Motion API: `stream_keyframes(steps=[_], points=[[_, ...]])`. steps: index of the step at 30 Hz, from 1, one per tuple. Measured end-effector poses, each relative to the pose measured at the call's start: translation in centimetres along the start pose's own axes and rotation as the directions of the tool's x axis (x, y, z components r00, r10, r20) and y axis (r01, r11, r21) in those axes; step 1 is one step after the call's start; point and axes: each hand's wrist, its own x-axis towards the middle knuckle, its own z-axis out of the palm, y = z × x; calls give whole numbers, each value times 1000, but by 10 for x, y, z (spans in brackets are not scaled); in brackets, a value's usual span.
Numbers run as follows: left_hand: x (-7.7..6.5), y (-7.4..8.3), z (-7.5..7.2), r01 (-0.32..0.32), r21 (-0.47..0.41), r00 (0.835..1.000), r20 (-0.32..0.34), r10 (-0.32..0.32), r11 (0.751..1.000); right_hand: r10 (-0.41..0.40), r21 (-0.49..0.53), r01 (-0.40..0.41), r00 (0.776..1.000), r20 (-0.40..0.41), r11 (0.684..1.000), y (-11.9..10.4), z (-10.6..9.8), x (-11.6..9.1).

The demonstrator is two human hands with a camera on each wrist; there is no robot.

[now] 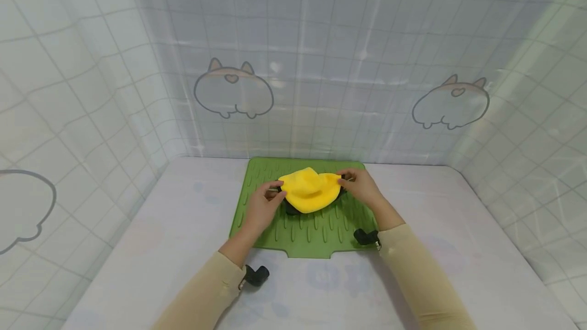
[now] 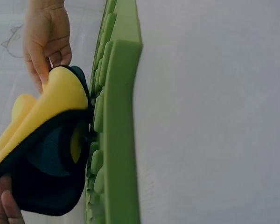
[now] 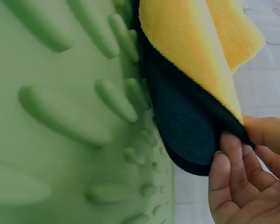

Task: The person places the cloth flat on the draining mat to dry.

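Left grip (image 1: 262,207) and right grip (image 1: 363,186) pinch a yellow cloth (image 1: 308,193).

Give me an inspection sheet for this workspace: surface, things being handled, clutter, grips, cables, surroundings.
Surface: pale table with a green ridged mat lying on it, its tab toward the person.
Job's things: yellow cloth, dark on its other side and black-edged, bent and held up at both sides over the mat.
Clutter: nothing seen.
Grips: left hand pinches one side of the cloth; right hand pinches the opposite side.
Cables: nothing seen.
Surroundings: white grid-patterned sheeting with cartoon drawings behind the table; beige sleeves, a black device at each wrist.
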Motion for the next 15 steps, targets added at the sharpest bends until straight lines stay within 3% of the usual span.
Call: stream_keyframes(steps=[6, 10, 15], points=[[5, 4, -5, -67, -14, 992, -112, 65, 998, -19, 38, 24, 994, -110, 999, -13, -9, -2], [8, 7, -9, -122, -6, 977, -179, 119, 993, -29, 102, 47, 983, -179, 994, -23, -17, -5], [10, 9, -11, -172, 10, 958, -231, 170, 985, -74, 88, 100, 962, -265, 991, -33, -27, -10]])
